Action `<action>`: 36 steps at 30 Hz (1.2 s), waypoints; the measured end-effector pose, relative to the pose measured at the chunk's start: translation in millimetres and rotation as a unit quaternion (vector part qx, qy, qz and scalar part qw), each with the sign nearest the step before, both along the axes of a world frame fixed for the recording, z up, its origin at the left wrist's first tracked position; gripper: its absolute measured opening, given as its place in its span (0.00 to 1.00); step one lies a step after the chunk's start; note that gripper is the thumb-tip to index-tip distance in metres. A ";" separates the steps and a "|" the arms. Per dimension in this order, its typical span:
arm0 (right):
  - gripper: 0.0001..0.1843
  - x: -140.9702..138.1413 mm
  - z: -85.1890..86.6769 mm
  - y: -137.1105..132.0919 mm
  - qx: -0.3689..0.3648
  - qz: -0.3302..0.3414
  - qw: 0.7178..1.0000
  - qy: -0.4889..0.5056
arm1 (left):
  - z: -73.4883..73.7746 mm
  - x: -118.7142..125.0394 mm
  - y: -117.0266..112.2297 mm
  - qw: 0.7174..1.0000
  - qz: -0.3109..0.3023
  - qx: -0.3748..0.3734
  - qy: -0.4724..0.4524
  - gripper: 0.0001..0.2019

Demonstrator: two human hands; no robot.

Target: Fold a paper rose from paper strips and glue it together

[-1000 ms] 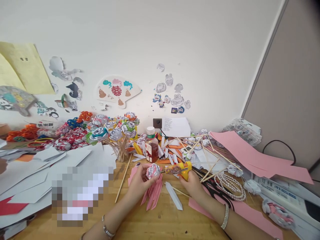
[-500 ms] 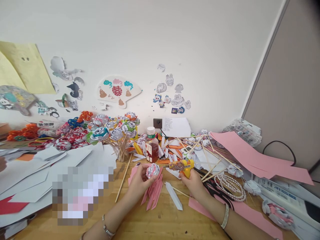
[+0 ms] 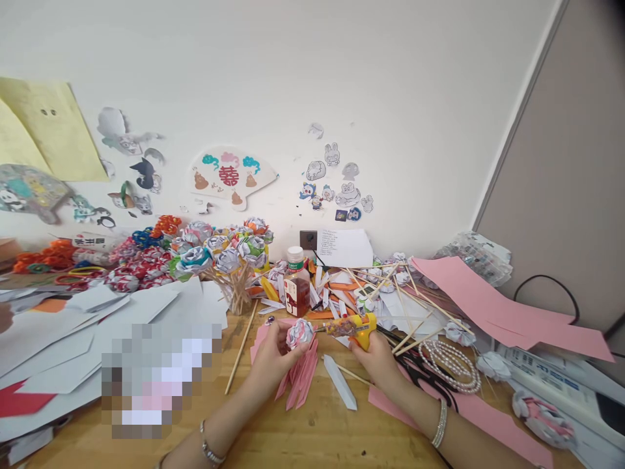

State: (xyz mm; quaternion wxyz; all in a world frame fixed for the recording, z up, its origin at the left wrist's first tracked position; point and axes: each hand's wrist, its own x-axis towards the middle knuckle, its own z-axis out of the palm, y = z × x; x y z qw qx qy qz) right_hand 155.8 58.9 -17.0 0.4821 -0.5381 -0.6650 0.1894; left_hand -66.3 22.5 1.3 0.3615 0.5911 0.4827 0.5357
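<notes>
My left hand (image 3: 273,355) is closed around a small rolled paper rose (image 3: 299,334) in white, grey and pink, held just above the wooden table (image 3: 303,430). My right hand (image 3: 375,358) grips a yellow glue gun (image 3: 354,327), its nozzle pointing left and almost touching the rose. Under the rose lie pink folded paper strips (image 3: 299,374). A white pointed paper strip (image 3: 340,382) lies between my two hands.
A bunch of paper roses on sticks (image 3: 229,257) stands at the back left. A brown bottle with a white cap (image 3: 295,283) sits behind my hands. Loose wooden sticks (image 3: 405,306), a pearl string (image 3: 452,365), black scissors (image 3: 420,374) and pink paper sheets (image 3: 493,306) lie to the right; white paper (image 3: 97,319) to the left.
The glue gun's nozzle drew back a little to the right half a second ago and has now come left again, close to the rose. My left hand has barely moved.
</notes>
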 end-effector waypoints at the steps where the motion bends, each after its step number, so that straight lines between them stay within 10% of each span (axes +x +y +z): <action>1: 0.10 -0.1 1.2 -0.4 -0.002 0.003 1.000 -0.001 | 0.0 0.1 0.1 1.000 0.001 0.000 0.001 0.17; 36: 0.07 -1.4 3.4 -3.2 -0.007 0.001 1.000 -0.015 | -1.5 -1.5 1.7 0.999 0.033 -0.004 0.039 0.14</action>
